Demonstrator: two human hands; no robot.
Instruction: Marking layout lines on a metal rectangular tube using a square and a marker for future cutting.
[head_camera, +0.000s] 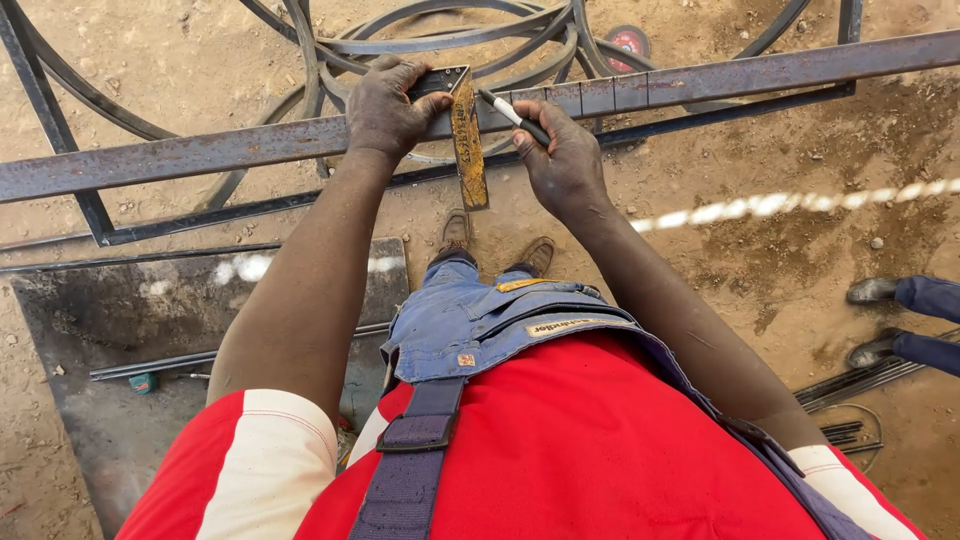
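A long rusty steel bar (200, 150) runs across the view at chest height. My left hand (388, 108) presses a try square (467, 140) onto the bar, its yellowed blade hanging down over the near side. My right hand (565, 158) grips a white marker (505, 110) whose tip touches the bar right beside the square's blade.
Curved steel rings (450, 30) and a dark frame (60, 130) lie on the sandy ground beyond the bar. A grey metal sheet (120, 330) with thin rods lies at left. Another person's feet (880, 320) stand at right near more rods (850, 385). A white cord (800, 202) crosses right.
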